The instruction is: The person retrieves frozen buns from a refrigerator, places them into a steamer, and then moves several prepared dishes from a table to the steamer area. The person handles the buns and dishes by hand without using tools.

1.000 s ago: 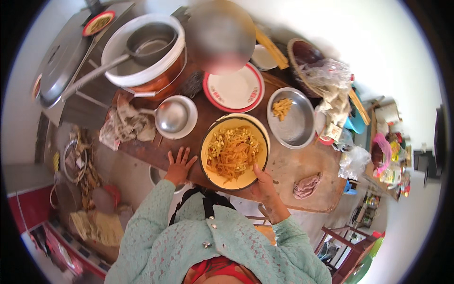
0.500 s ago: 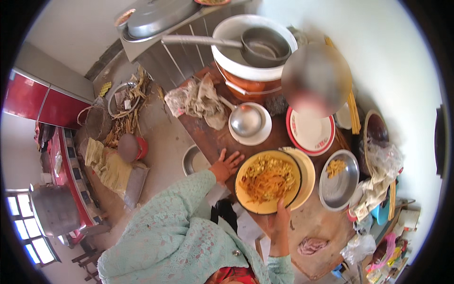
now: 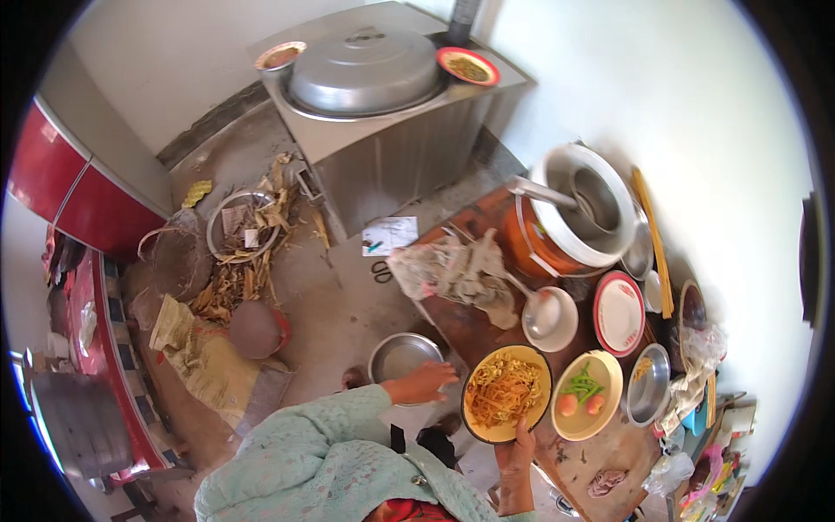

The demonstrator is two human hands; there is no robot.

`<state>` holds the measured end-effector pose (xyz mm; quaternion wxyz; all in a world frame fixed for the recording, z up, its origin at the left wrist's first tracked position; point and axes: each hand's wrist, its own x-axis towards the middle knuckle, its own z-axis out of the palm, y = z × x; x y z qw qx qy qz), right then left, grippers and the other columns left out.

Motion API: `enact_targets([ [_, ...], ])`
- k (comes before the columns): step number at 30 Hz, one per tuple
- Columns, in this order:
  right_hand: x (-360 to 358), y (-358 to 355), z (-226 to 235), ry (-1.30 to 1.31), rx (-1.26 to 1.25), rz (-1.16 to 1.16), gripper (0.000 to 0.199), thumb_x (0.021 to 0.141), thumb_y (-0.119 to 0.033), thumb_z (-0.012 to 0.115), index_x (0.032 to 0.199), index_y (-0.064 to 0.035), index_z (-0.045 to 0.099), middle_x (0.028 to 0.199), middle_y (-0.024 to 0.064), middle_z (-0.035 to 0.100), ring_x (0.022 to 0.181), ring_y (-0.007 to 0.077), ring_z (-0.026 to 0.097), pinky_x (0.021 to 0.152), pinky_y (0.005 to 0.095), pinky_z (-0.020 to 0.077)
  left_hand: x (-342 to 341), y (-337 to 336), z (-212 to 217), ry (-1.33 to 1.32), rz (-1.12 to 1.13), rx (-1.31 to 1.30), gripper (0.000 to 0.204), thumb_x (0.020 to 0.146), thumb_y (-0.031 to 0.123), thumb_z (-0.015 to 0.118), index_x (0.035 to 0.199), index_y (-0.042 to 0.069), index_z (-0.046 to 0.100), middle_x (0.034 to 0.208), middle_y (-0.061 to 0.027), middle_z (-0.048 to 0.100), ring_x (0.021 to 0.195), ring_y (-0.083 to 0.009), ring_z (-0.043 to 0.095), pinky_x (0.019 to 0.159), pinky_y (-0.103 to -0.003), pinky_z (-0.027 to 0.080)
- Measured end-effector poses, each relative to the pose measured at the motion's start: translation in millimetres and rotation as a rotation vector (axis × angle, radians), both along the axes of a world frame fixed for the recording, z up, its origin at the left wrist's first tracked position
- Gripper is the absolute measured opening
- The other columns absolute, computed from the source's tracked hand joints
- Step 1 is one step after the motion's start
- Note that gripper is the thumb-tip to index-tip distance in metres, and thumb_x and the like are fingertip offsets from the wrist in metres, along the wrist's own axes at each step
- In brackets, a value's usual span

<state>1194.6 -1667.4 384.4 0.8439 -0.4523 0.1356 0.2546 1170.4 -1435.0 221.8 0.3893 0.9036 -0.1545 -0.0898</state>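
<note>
My right hand (image 3: 517, 448) grips the near rim of a yellow bowl (image 3: 470, 416) with a black edge, its fingers partly hidden beneath. Shredded orange and pale yellow food (image 3: 506, 391) fills the bowl. It is at the front left edge of the table, beside an oval cream bowl (image 3: 564, 424) that holds green peppers (image 3: 584, 380) and two round pinkish-orange items. Left of the yellow bowl my left hand (image 3: 424, 383) is in the air, fingers stretched out and nothing in them. Past its wrist, lower down, is a metal basin (image 3: 393, 350).
An orange bucket (image 3: 532, 237) with a pot-like ladle (image 3: 593, 209) stands at the table's far end. Nearby are a crumpled cloth (image 3: 474, 274), a white bowl with a ladle (image 3: 557, 324), red-rimmed plates (image 3: 619, 313) and a grey basin (image 3: 648, 400). Beyond stands a stove with a domed lid (image 3: 365, 70).
The yellow bowl has come away from the oval bowl, uncovering the peppers. My left hand has lifted off the table edge. The view has turned, bringing the stove fully in.
</note>
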Motion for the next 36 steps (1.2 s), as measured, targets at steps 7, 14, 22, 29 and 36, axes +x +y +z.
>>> enact_targets([
  [7, -25, 112, -11, 0.085, 0.056, 0.202, 0.045, 0.094, -0.021, 0.046, 0.134, -0.0047, 0.033, 0.132, 0.0112, 0.044, 0.119, 0.0285, 0.046, 0.099, 0.0466, 0.0386, -76, 117, 100, 0.541, 0.531, -0.983, 0.051, 0.093, 0.039, 0.048, 0.128, 0.001, 0.044, 0.119, -0.0105, 0.054, 0.103, -0.0209, 0.056, 0.081, -0.034, 0.049],
  [14, -24, 170, -16, 0.153, 0.076, 0.356, 0.043, 0.093, -0.018, 0.049, 0.131, -0.0027, 0.036, 0.130, 0.0111, 0.046, 0.119, 0.0258, 0.046, 0.101, 0.0424, 0.0379, -123, 138, 137, 0.510, 0.747, -1.423, 0.055, 0.097, 0.045, 0.029, 0.134, 0.004, 0.037, 0.130, -0.0067, 0.049, 0.115, -0.0182, 0.049, 0.096, -0.034, 0.040],
  [22, -22, 194, -6, 0.136, 0.023, 0.526, 0.044, 0.092, -0.023, 0.053, 0.128, -0.0019, 0.038, 0.126, 0.0112, 0.050, 0.114, 0.0242, 0.051, 0.097, 0.0387, 0.0402, -143, 152, 146, 0.364, 0.967, -1.267, 0.038, 0.084, 0.021, 0.054, 0.115, -0.001, 0.053, 0.100, -0.0040, 0.064, 0.083, -0.0100, 0.059, 0.067, -0.021, 0.043],
  [29, 6, 248, -32, -0.165, -0.086, 0.571, 0.061, 0.093, -0.050, 0.038, 0.135, -0.0045, 0.034, 0.131, 0.0110, 0.043, 0.119, 0.0231, 0.044, 0.100, 0.0340, 0.0373, -161, 197, 127, 0.249, 1.057, -1.435, 0.035, 0.081, 0.009, 0.051, 0.114, -0.004, 0.053, 0.104, -0.0077, 0.063, 0.095, -0.0139, 0.058, 0.077, -0.024, 0.045],
  [36, 119, 304, -113, -0.857, -1.269, 0.547, 0.077, 0.082, -0.041, 0.061, 0.138, -0.0013, 0.026, 0.138, 0.0273, 0.025, 0.124, 0.0392, 0.032, 0.101, 0.0422, 0.0305, -153, 305, 122, 0.273, 1.002, -1.465, 0.036, 0.082, 0.008, 0.049, 0.115, -0.007, 0.050, 0.108, -0.0090, 0.060, 0.095, -0.0150, 0.056, 0.083, -0.026, 0.043],
])
